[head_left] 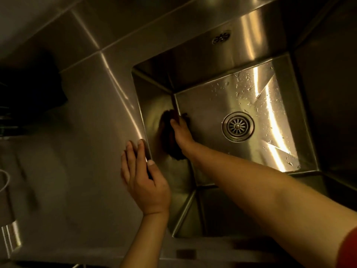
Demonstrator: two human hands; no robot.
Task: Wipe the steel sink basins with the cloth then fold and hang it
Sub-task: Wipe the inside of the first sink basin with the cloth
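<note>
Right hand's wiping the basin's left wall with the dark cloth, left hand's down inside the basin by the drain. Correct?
Not quite. In the head view the left hand rests on the counter edge at the basin's left rim, not by the drain. The right hand does press the dark cloth to the left wall.

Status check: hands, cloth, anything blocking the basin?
Right hand presses dark cloth against basin's left wall. Left hand rests flat on sink rim. Droplets around drain; basin floor otherwise unobstructed.
</note>
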